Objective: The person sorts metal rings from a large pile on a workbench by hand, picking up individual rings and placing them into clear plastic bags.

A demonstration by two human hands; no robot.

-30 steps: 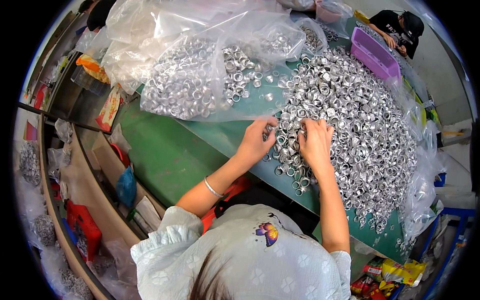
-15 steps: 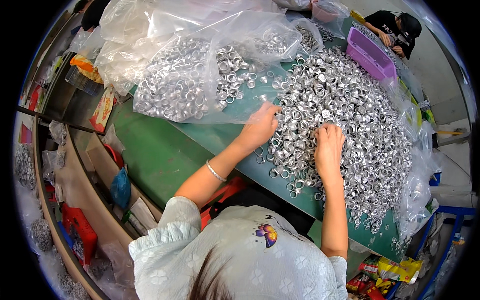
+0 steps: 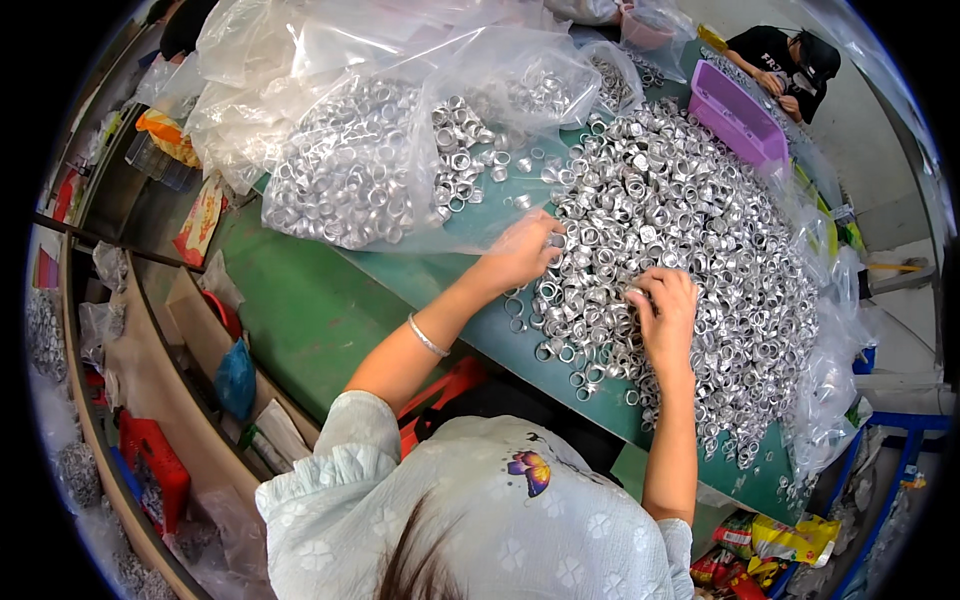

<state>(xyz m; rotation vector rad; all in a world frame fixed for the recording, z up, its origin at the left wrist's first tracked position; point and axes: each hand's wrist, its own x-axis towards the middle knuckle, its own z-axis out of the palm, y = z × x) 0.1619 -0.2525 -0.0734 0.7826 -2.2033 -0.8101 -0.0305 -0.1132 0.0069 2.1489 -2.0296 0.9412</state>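
Note:
A wide heap of silver metal rings [image 3: 720, 270] covers the right part of the green table. At the heap's left edge, my left hand [image 3: 522, 250] pinches a ring [image 3: 557, 241] between thumb and fingertips. My right hand [image 3: 668, 312] is over the middle of the heap, its fingers bent and the thumb a little apart. A ring [image 3: 635, 293] shows at the tips of its thumb and forefinger. A clear plastic bag [image 3: 345, 165] full of rings lies left of the heap, its open side toward the loose rings.
Beyond the heap stands a purple plastic basket [image 3: 738, 115]; a person in a black cap [image 3: 818, 55] works behind it. Loose plastic sheeting [image 3: 840, 330] lines the table's right edge. Shelves with a red bin [image 3: 155, 465] are at the left. Yellow packets [image 3: 795, 540] lie lower right.
My right hand has shifted slightly down and its thumb and forefinger have spread, showing a ring at their tips. My left hand stays at the heap's left edge, with a ring now visible at its fingertips.

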